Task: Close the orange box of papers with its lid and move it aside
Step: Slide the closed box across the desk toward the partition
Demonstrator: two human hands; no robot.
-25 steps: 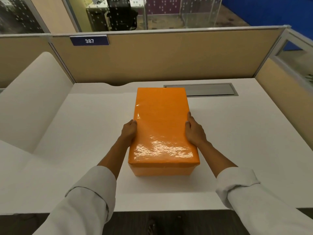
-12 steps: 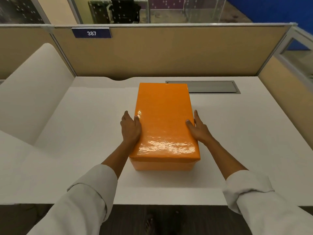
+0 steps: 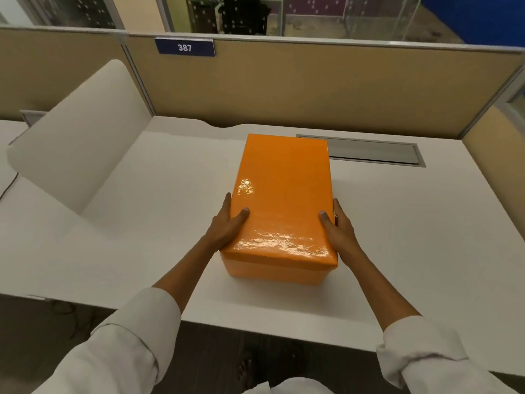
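The orange box [image 3: 272, 273] stands in the middle of the white desk [image 3: 412, 237], its glossy orange lid [image 3: 282, 194] fitted on top so the papers inside are hidden. My left hand [image 3: 227, 226] presses against the lid's left side, thumb lying on top. On the opposite side my right hand [image 3: 339, 233] grips the right edge, thumb also on the lid. Both hands hold the box near its front end.
A grey cable hatch [image 3: 372, 152] is set into the desk behind the box at the right. A white curved divider [image 3: 76, 137] rises at the left. Beige partition walls [image 3: 312, 83] close the back and right; a blue sign [image 3: 184, 47] reads 387.
Both hands have slid along the box's sides and now grip it with thumbs on the lid. The box sits slightly turned and farther right in view as my head shifted.
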